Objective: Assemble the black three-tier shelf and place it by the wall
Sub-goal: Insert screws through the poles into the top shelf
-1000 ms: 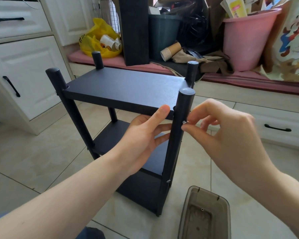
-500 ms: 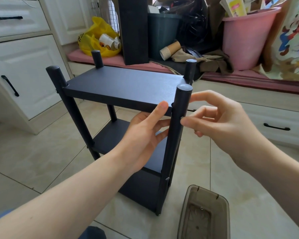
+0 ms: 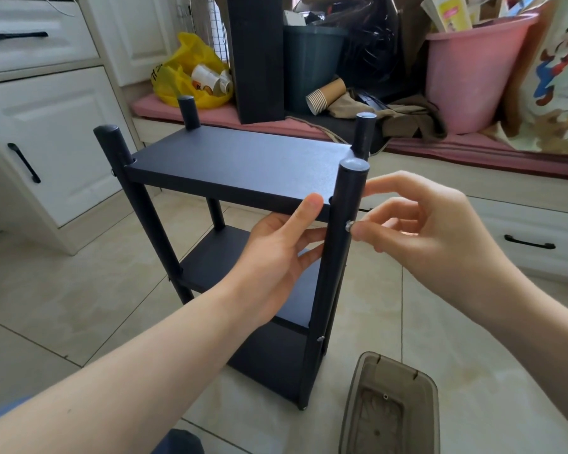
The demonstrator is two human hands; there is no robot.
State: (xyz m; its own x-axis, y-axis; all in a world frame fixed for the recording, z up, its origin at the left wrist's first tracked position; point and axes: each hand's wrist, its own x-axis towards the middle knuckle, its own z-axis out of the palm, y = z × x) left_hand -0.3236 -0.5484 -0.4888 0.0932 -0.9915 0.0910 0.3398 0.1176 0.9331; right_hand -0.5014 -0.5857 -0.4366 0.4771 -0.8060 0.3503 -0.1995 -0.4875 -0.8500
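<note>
The black three-tier shelf [image 3: 233, 165] stands upright on the tiled floor, its four round posts rising above the top board. My left hand [image 3: 276, 253] grips the front edge of the top board beside the near right post [image 3: 343, 224], thumb on the edge, fingers underneath. My right hand [image 3: 417, 224] is at the outer side of that post, fingertips pinching a small silver screw [image 3: 349, 225] set in the post at top-board height. A second screw head [image 3: 320, 339] shows lower on the same post.
A translucent brown plastic box [image 3: 391, 407] lies on the floor at the shelf's lower right. Behind stands a low bench with a pink cushion [image 3: 473, 149], a yellow bag [image 3: 191, 77], a tall black board [image 3: 256, 57], paper cups [image 3: 325, 96] and a pink bucket [image 3: 473, 70]. White cabinets [image 3: 46, 126] stand left.
My right fingers have shifted at the post: the index finger lifted up behind the post top while thumb and another finger stay on the screw. The shelf and my left hand have barely moved.
</note>
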